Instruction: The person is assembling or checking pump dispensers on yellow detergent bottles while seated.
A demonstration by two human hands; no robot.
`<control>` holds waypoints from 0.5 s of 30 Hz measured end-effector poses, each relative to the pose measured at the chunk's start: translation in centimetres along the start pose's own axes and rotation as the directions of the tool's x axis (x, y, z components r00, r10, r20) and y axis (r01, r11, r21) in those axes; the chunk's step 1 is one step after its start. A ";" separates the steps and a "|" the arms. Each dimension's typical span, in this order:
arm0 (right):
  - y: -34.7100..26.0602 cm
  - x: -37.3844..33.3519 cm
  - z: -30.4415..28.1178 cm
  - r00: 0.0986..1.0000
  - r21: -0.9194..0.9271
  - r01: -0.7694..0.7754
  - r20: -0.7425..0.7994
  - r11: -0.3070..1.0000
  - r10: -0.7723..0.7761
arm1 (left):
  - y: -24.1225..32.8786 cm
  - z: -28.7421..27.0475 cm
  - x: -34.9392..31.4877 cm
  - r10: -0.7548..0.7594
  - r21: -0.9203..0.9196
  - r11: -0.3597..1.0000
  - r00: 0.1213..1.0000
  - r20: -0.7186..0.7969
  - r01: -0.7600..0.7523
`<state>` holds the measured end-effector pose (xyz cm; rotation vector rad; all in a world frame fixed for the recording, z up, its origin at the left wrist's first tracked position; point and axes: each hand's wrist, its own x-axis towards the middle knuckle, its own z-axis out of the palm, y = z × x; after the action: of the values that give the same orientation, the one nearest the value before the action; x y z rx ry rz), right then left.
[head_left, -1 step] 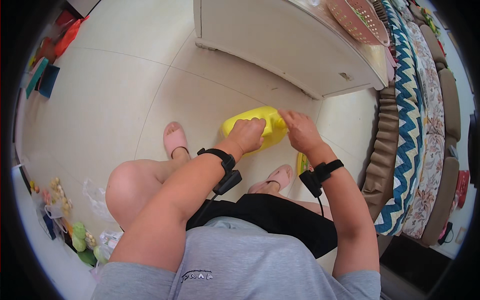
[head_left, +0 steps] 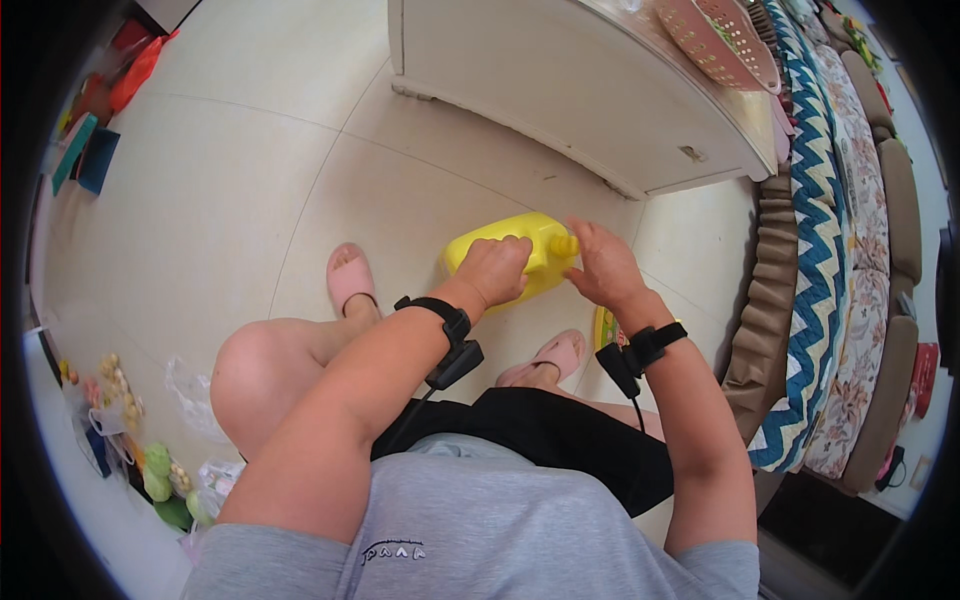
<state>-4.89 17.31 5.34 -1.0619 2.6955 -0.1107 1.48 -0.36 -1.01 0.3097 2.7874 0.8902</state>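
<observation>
Just in front of the white cabinet [head_left: 600,110], low over the tiled floor [head_left: 250,200], a yellow plastic jug [head_left: 520,240] lies on its side between the person's two hands. The left hand [head_left: 495,270] is curled over the jug's body, fingers wrapped around it and pressing it steady. The right hand [head_left: 600,265] sits at the jug's end on the side away from the left hand, its fingertips [head_left: 572,245] closed in a pinch on the small yellow cap [head_left: 562,243]. Both wrists carry black bands with cables. Two pink slippers [head_left: 350,275] rest on the floor on the near side of the jug from the cabinet, and a yellow-rimmed round object [head_left: 603,328] shows partly beside the right wrist.

By the look of it, the step in hand is working the cap, the left hand bracing while the right turns. Whether the cap is being loosened or tightened I cannot tell. The next move would call for a firm hold on the body and a steady twist at the cap, keeping the jug from rolling on the floor.
</observation>
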 end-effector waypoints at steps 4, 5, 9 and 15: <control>-1.1 0.2 0.4 0.965 0.160 -0.237 -0.072 0.958 0.251 | 0.2 -0.2 -0.1 -0.025 -0.006 1.000 0.999 0.033 0.025; -0.7 0.3 0.6 0.965 0.162 -0.236 -0.074 0.958 0.250 | 0.2 -0.1 0.0 -0.025 -0.004 1.000 0.999 0.033 0.025; 1.0 1.3 0.4 0.985 -0.067 0.170 -0.020 0.983 -0.171 | 0.3 0.3 0.1 0.012 0.003 1.000 1.000 0.008 -0.012; -1.3 0.5 -1.0 0.975 0.021 0.131 -0.182 0.991 -0.126 | 0.1 0.0 -0.1 -0.009 0.008 1.000 1.000 0.019 0.009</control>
<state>-4.64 15.98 6.36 -1.2731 2.7693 -0.2859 1.62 -0.34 -0.96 0.3053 2.7732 0.8703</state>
